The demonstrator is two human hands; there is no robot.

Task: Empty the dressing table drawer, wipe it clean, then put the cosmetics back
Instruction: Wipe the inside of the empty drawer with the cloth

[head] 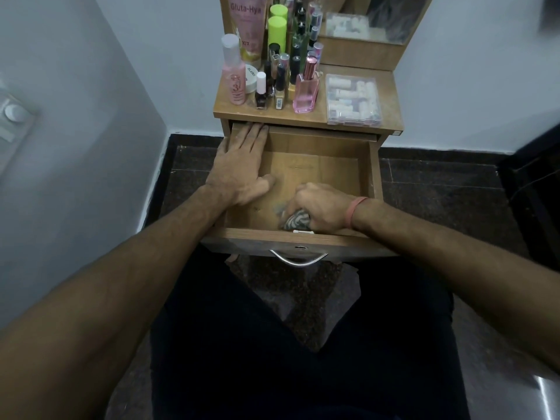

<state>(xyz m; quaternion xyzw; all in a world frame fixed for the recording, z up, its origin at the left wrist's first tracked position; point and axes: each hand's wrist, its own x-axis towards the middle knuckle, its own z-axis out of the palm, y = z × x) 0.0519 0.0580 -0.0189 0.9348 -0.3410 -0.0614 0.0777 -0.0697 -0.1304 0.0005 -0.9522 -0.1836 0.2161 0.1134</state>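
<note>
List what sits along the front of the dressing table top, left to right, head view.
Tall pink bottle with white cap → small dark nail polish bottle with white cap → yellowish bottle with dark cap → pink perfume bottle → clear plastic box of small white items.

Bedroom corner: dressing table (391,95), cosmetics (274,71), mirror (378,16)

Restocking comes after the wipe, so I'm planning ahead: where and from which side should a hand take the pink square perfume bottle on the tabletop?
Take the pink perfume bottle by its flat glass body, from the front edge of the dressing table. It stands upright in the front row, bottles crowd its back and left, and the clear plastic box sits to its right.
</note>
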